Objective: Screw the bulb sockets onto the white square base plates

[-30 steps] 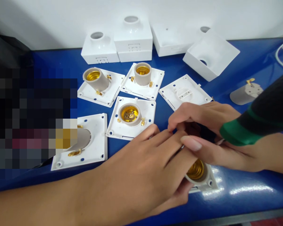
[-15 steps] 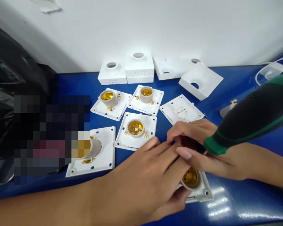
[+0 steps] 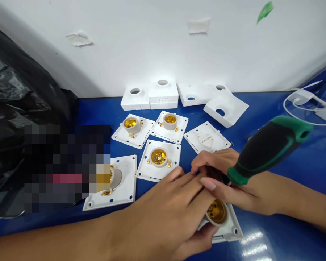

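Note:
A lamp socket (image 3: 217,211) with a brass-coloured threaded inside stands on a white square base plate (image 3: 233,232) at the lower right. My left hand (image 3: 171,214) is closed round the socket from the left, its fingers covering much of the socket and plate. Just beyond, my right hand (image 3: 233,174) grips a screwdriver (image 3: 268,150) low down, thumb against my left fingers. Its black-and-green handle slants up to the right; the blade and tip are hidden behind my hands.
Several plates with sockets (image 3: 159,157) lie left of my hands, and a plate without a socket (image 3: 206,139) lies beyond. White covers (image 3: 163,96) line the wall. White cables (image 3: 301,99) lie right. A black plastic bag (image 3: 29,72) and pixelated area occupy the left.
The view has tilted up, showing more wall and the screwdriver handle's whole end. The handle leans slightly differently. Both hands keep nearly the same hold on the socket and the screwdriver.

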`<state>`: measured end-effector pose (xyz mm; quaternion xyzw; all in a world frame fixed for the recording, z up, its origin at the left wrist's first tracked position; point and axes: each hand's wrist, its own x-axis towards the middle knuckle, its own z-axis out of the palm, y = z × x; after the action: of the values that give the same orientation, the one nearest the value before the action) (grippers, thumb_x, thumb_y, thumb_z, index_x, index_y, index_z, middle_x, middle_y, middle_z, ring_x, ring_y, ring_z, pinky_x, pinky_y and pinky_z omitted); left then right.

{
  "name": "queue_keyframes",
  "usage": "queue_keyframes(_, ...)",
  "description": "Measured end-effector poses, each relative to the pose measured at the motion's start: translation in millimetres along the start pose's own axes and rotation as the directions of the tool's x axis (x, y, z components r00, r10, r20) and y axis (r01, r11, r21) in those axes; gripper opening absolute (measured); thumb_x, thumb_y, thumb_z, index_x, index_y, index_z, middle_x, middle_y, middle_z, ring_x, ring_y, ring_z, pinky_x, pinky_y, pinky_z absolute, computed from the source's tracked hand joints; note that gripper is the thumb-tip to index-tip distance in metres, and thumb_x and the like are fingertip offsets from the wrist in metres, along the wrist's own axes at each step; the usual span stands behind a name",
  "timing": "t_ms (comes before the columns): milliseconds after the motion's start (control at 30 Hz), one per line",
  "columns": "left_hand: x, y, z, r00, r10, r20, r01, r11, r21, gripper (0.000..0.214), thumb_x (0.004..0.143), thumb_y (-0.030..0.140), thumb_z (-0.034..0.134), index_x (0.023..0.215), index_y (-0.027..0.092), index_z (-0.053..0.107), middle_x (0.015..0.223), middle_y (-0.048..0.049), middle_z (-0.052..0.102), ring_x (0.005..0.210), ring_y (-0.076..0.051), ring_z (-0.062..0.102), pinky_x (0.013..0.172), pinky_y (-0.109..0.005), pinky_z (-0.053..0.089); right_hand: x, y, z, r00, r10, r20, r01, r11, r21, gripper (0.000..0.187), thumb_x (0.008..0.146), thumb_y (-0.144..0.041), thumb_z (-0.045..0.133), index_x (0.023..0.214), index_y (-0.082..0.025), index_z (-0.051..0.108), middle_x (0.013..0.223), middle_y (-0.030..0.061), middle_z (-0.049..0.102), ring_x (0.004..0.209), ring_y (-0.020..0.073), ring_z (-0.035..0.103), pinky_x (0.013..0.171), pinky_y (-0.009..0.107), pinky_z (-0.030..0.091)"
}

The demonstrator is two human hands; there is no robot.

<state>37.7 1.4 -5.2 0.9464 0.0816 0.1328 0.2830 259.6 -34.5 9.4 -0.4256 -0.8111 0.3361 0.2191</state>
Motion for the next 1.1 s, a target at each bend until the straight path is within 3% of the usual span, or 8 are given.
queue_keyframes(367, -4, 5, -1.9, 0.999, -0.049, 0.004, 0.049, 0.999, -0.016, 0.023, 0.104, 0.031, 0.058, 0.120, 0.014, 0.062, 0.118, -0.0107, 0.071, 0.113, -0.029, 0.064, 0.101, -0.043, 0.046, 0, 0, 0, 1.000, 0.011, 0.029, -0.012, 1.000, 0.013, 0.014, 0.108, -0.033, 0.046, 0.117, -0.024, 0.051, 0.096, 0.0024, 0.065, 0.089, 0.0156, 0.067, 0.067, 0.025, 0.050)
queue_keyframes(533, -3, 5, -1.8, 0.999, -0.046, -0.009, 0.046, 0.999, -0.026, 0.022, 0.100, 0.027, 0.065, 0.117, 0.013, 0.063, 0.118, -0.0099, 0.072, 0.115, -0.028, 0.066, 0.105, -0.041, 0.046, 0, -1, 1, 1.000, -0.005, 0.022, 0.004, 0.998, 0.060, 0.011, 0.107, -0.030, 0.048, 0.114, -0.024, 0.054, 0.090, 0.0016, 0.065, 0.080, 0.0148, 0.065, 0.062, 0.025, 0.050)
queue_keyframes(633, -4, 5, 0.6, 0.997, -0.050, -0.060, 0.049, 0.999, -0.020, 0.019, 0.099, 0.028, 0.068, 0.111, 0.015, 0.064, 0.111, -0.0077, 0.073, 0.108, -0.026, 0.069, 0.104, -0.040, 0.047, 0, 0, 7, 0.998, -0.005, -0.060, 0.014, 0.988, 0.157, 0.012, 0.104, -0.030, 0.056, 0.115, -0.026, 0.055, 0.080, -0.0032, 0.057, 0.066, 0.0113, 0.058, 0.055, 0.021, 0.048)
queue_keyframes(733, -5, 4, 3.5, 0.993, -0.067, -0.093, 0.063, 0.997, -0.040, 0.018, 0.098, 0.027, 0.069, 0.111, 0.015, 0.064, 0.109, -0.0060, 0.074, 0.106, -0.025, 0.070, 0.108, -0.040, 0.045, -1, 2, 16, 0.973, 0.014, -0.229, 0.045, 0.968, 0.249, 0.019, 0.097, -0.025, 0.069, 0.112, -0.028, 0.058, 0.072, -0.0074, 0.048, 0.055, 0.0072, 0.048, 0.050, 0.020, 0.043)
queue_keyframes(867, -4, 3, 4.7, 0.992, -0.054, -0.117, 0.049, 0.998, -0.049, 0.024, 0.095, 0.029, 0.072, 0.112, 0.015, 0.065, 0.109, -0.0064, 0.073, 0.105, -0.025, 0.070, 0.107, -0.040, 0.045, -4, 4, 24, 0.923, 0.030, -0.384, 0.075, 0.964, 0.254, 0.024, 0.087, -0.016, 0.078, 0.102, -0.028, 0.063, 0.078, -0.0071, 0.056, 0.050, 0.0046, 0.042, 0.047, 0.020, 0.040)
queue_keyframes(1000, -3, 1, 2.2, 0.991, -0.051, -0.120, 0.048, 0.998, -0.029, 0.029, 0.094, 0.032, 0.072, 0.117, 0.016, 0.063, 0.110, -0.0068, 0.071, 0.100, -0.025, 0.069, 0.100, -0.039, 0.048, -6, 4, 23, 0.922, 0.021, -0.386, 0.094, 0.956, 0.277, 0.023, 0.086, -0.016, 0.079, 0.097, -0.028, 0.063, 0.081, -0.0041, 0.059, 0.064, 0.0104, 0.056, 0.055, 0.022, 0.047)
queue_keyframes(1100, -3, 3, 0.0, 0.992, -0.064, -0.105, 0.061, 0.998, -0.028, 0.029, 0.094, 0.032, 0.072, 0.117, 0.017, 0.062, 0.103, -0.0050, 0.070, 0.094, -0.023, 0.068, 0.097, -0.039, 0.049, -7, 3, 20, 0.947, 0.027, -0.319, 0.099, 0.922, 0.373, 0.012, 0.094, -0.023, 0.071, 0.098, -0.028, 0.061, 0.076, -0.0045, 0.054, 0.063, 0.0104, 0.053, 0.054, 0.021, 0.046)
